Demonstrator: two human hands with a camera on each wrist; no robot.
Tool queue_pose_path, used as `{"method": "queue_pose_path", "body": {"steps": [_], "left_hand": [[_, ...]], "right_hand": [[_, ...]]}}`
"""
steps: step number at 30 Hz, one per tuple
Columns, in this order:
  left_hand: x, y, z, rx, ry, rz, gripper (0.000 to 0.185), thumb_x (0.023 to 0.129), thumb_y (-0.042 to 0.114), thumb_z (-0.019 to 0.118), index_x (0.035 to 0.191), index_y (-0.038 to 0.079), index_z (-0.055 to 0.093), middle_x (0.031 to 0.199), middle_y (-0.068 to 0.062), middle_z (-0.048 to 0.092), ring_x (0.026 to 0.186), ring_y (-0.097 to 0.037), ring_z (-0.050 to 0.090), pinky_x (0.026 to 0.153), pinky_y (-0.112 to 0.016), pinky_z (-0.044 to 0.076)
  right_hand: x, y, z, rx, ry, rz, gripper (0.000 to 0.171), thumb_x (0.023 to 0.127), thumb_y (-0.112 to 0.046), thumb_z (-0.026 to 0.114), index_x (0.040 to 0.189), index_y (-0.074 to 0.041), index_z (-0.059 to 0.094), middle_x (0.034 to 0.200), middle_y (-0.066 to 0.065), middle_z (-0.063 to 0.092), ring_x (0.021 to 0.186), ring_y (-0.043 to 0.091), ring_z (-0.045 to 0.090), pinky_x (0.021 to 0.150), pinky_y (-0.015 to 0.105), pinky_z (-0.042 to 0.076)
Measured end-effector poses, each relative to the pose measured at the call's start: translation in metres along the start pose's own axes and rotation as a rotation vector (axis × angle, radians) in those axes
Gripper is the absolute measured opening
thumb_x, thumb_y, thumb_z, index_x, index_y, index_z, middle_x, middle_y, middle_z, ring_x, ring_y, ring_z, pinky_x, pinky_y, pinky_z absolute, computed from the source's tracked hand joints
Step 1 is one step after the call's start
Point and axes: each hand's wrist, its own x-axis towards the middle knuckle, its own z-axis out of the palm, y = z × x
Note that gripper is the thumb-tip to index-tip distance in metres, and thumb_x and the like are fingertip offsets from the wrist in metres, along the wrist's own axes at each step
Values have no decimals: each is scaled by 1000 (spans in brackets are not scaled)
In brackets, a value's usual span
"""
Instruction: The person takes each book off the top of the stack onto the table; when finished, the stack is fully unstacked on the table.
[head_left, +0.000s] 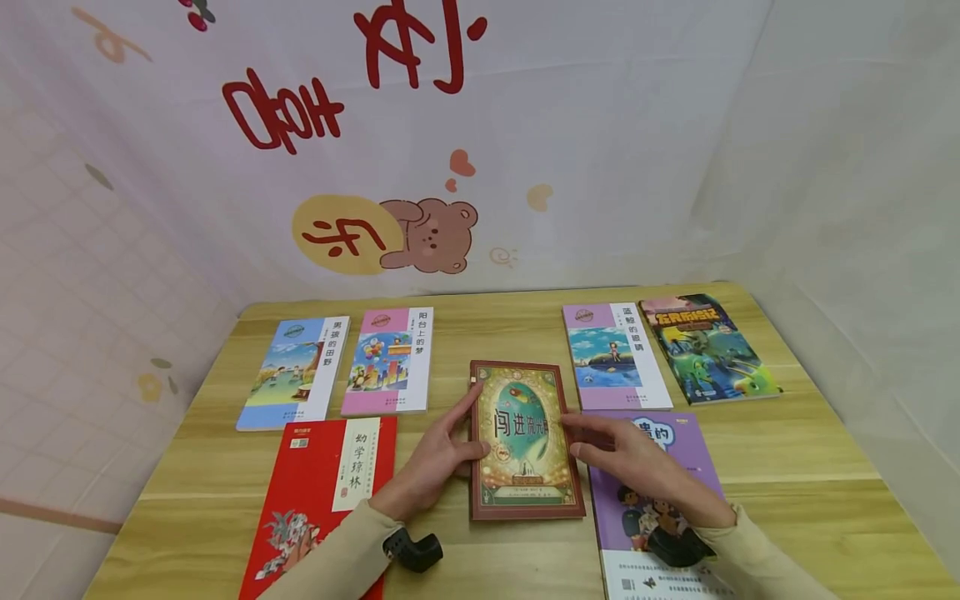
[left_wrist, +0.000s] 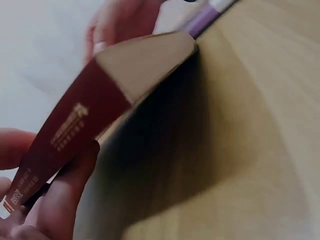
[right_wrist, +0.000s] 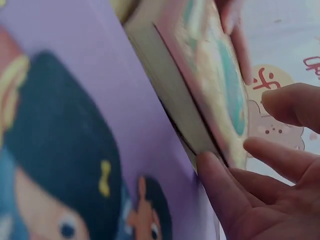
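Note:
A thick book (head_left: 525, 454) with a dark red border and a gold and green cover lies face up between both hands, over the middle of the table. My left hand (head_left: 435, 458) grips its left side. In the left wrist view, fingers sit on both sides of the dark red spine (left_wrist: 75, 117), and a shadow falls on the wood beneath. Along the opposite edge, my right hand (head_left: 637, 458) touches the book with fairly straight fingers. In the right wrist view, fingertips meet the page edge (right_wrist: 165, 75) and cover corner, while the thumb stands apart above.
A purple book (head_left: 693, 442) lies partly under my right forearm, a red book (head_left: 330, 467) beside my left. Behind are a blue book (head_left: 292, 375), two pink ones (head_left: 386, 358) (head_left: 618, 367) and a dinosaur book (head_left: 708, 346). A printed cloth (head_left: 600, 167) hangs behind the table.

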Motion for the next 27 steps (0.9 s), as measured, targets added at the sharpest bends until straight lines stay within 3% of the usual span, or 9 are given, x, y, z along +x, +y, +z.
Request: {"method": "queue_pose_path", "body": {"steps": [4, 7, 10, 13, 15, 19, 22, 27], "left_hand": [[6, 4, -4, -6, 64, 33, 90, 92, -9, 63, 164, 35, 31, 173, -2, 11, 145, -31, 39, 94, -42, 58], [12, 9, -8, 27, 99, 59, 89, 91, -8, 63, 163, 36, 33, 172, 3, 13, 155, -24, 17, 100, -35, 54], [21, 14, -11, 49, 137, 70, 89, 91, -8, 64, 161, 37, 36, 172, 4, 17, 157, -21, 14, 99, -30, 53], [32, 19, -15, 68, 176, 55, 88, 91, -7, 65, 159, 41, 38, 171, 4, 21, 153, -24, 26, 93, -32, 55], [40, 21, -17, 104, 201, 54, 89, 89, -7, 66, 159, 42, 39, 170, 3, 23, 153, -24, 27, 96, -36, 54], [56, 27, -18, 288, 260, 89, 91, 87, -6, 67, 161, 38, 37, 170, 2, 24, 156, -25, 19, 111, -46, 42], [66, 30, -17, 501, 297, 124, 91, 86, -6, 67, 163, 29, 34, 169, -7, 27, 153, -32, 27, 108, -50, 43], [77, 29, -18, 856, 320, 148, 82, 89, -4, 68, 163, 11, 34, 155, -26, 45, 140, -40, 45, 108, -52, 46]], "right_hand": [[4, -2, 5, 37, -8, 12, 58, 105, -27, 64, 158, -12, 45, 160, 18, 42, 136, 39, 54, 105, 45, 51], [6, -4, 7, 41, 22, 19, 62, 105, -29, 64, 161, -18, 40, 161, 20, 39, 135, 42, 53, 105, 54, 50], [9, -6, 7, 15, 68, 0, 61, 105, -26, 63, 160, -17, 40, 159, 24, 41, 133, 44, 54, 105, 57, 49], [11, -4, 7, 8, 98, -5, 59, 105, -21, 63, 159, -11, 41, 156, 24, 46, 132, 43, 56, 103, 54, 51], [11, -3, 5, 19, 98, -3, 58, 105, -18, 63, 158, -7, 42, 155, 24, 47, 132, 42, 57, 102, 50, 53], [11, 0, 2, 33, 98, -13, 55, 104, -15, 62, 155, -1, 44, 158, 23, 43, 132, 42, 56, 102, 47, 54], [9, 0, -1, 36, 102, -29, 53, 105, -15, 61, 153, 1, 46, 161, 24, 39, 133, 44, 55, 103, 49, 52], [8, -1, -3, 27, 107, -42, 51, 105, -16, 61, 151, 0, 49, 161, 24, 37, 133, 45, 54, 105, 52, 50]]}}
